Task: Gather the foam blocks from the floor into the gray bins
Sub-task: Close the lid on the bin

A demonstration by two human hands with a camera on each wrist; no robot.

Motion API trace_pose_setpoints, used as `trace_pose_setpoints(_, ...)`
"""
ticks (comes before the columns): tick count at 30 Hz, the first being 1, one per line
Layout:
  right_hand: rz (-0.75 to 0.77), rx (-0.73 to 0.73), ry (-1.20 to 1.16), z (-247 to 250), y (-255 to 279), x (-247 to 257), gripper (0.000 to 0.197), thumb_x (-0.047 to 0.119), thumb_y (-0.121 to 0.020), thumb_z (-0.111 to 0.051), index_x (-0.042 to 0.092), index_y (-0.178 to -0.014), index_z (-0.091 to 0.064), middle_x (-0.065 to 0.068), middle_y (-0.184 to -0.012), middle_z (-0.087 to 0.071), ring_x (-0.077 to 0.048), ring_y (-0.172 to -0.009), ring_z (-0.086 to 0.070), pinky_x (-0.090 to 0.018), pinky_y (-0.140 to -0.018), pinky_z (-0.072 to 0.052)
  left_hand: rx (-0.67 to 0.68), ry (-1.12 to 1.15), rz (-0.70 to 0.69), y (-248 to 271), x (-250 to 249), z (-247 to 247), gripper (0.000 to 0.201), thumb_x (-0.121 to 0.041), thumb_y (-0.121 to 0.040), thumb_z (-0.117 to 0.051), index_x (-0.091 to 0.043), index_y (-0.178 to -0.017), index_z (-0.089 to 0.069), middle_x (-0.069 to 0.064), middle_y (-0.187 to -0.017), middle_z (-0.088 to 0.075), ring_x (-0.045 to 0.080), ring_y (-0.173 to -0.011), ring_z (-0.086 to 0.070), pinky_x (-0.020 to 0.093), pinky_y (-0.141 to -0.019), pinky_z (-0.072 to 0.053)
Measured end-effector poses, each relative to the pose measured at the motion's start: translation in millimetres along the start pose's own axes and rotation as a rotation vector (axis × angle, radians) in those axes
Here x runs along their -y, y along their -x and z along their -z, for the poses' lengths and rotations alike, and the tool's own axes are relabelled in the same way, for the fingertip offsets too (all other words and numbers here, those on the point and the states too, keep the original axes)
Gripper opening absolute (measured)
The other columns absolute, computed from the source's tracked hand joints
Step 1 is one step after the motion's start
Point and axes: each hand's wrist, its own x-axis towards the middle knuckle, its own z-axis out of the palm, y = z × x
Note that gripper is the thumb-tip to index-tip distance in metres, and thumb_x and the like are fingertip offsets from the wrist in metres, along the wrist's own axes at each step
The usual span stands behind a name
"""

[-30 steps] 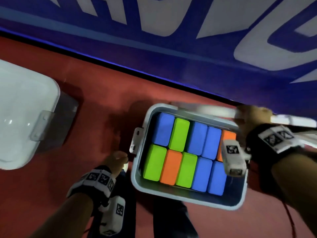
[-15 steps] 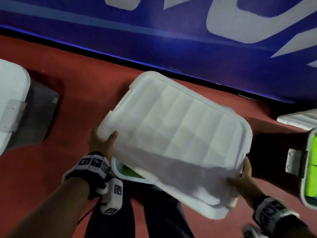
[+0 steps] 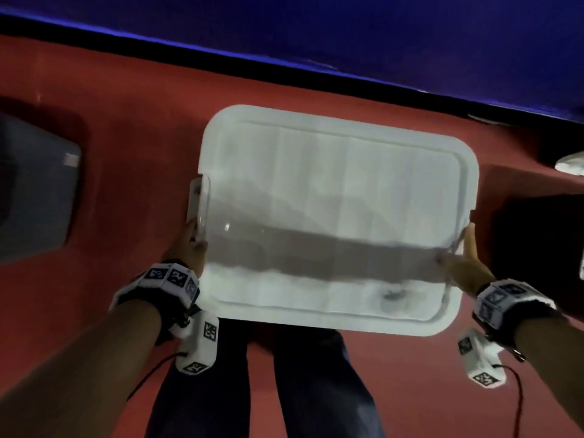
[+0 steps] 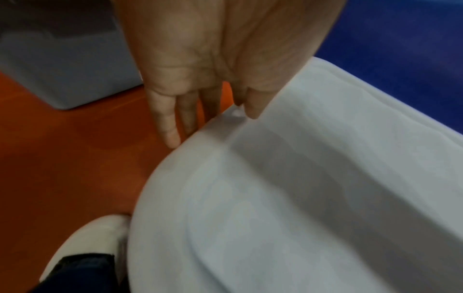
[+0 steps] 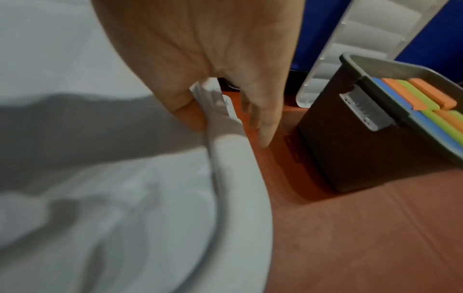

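Note:
A white ribbed lid lies level over the bin in front of me and hides the bin and its blocks. My left hand is at the lid's left edge below the clear latch. In the left wrist view its thumb tip touches the lid rim while the fingers hang straight down the outside. My right hand holds the right edge. There the thumb presses the lid top, with the fingers outside the rim.
A second gray bin full of blue, green and orange foam blocks stands to the right, another lid leaning on the blue wall behind it. A third gray bin sits at left. My legs stand on the red floor.
The bin stood open a second ago, its blocks showing. Both hands carried the lid over, tilted, and have since lowered it flat onto the bin.

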Motion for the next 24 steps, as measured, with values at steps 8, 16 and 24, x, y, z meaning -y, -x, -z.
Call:
trace_pose_setpoints(8, -0.068, -0.024, -0.429, -6, -27, -6, 0.096, 0.051, -0.077, -0.07, 0.022, -0.15, -0.014, -0.003, -0.132, -0.039, -0.029, -0.118, -0.05, -0.041, -0.09, -0.048, -0.112, 0.171, 0.02, -8, -9, -4, 0.042, 0.01, -0.085, -0.052, -0.003, -0.124, -0.045, 0.015, -0.107, -0.052, 0.033, -0.096, -0.054, 0.032, -0.072, -0.046)
trace_pose_setpoints(16, -0.165, 0.058, -0.451, 1, -55, -35, 0.07, 0.062, -0.037, -0.085, 0.028, -0.079, -0.04, 0.009, -0.04, -0.044, -0.007, -0.034, -0.043, -0.014, -0.04, -0.038, 0.207, 0.293, 0.204, -62, -5, 10, 0.017, -0.016, -0.057, -0.069, -0.01, -0.06, -0.054, -0.001, -0.038, -0.047, 0.018, -0.04, -0.043, 0.017, -0.045, -0.035)
trace_pose_setpoints(24, -0.1, -0.168, -0.295, -4, -23, -24, 0.067, 0.052, -0.08, -0.067, 0.003, -0.123, -0.051, -0.01, -0.115, -0.057, -0.03, -0.106, -0.056, -0.034, -0.088, -0.042, 0.02, 0.228, 0.103, -41, 4, 6, 0.052, -0.005, -0.069, -0.08, 0.013, -0.109, -0.051, 0.026, -0.095, -0.067, 0.037, -0.087, -0.065, 0.041, -0.076, -0.057)
